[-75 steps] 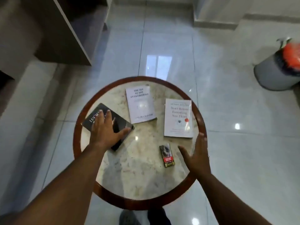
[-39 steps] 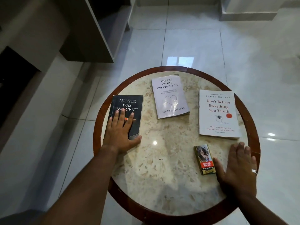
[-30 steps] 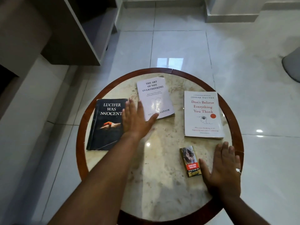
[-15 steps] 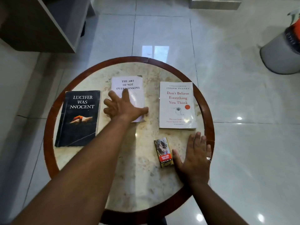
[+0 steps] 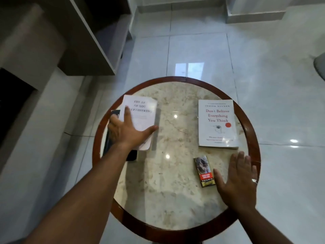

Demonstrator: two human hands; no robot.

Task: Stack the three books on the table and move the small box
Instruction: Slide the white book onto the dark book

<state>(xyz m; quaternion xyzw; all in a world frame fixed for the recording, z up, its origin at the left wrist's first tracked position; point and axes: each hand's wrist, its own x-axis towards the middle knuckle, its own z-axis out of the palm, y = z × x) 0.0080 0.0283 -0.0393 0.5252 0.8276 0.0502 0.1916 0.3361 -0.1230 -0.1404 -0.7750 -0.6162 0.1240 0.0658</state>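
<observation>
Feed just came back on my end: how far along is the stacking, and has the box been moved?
Done: the white overthinking book lies on top of the black book at the table's left. In hand: the left hand rests spread on that book, fingers open. Left: the "Don't Believe Everything You Think" book lies apart at the right, and the small box lies flat beside the right hand, ungrasped.

Glossy marble table (image 5: 175, 199) with polished wood rim; matt paper books (image 5: 218, 124).
</observation>
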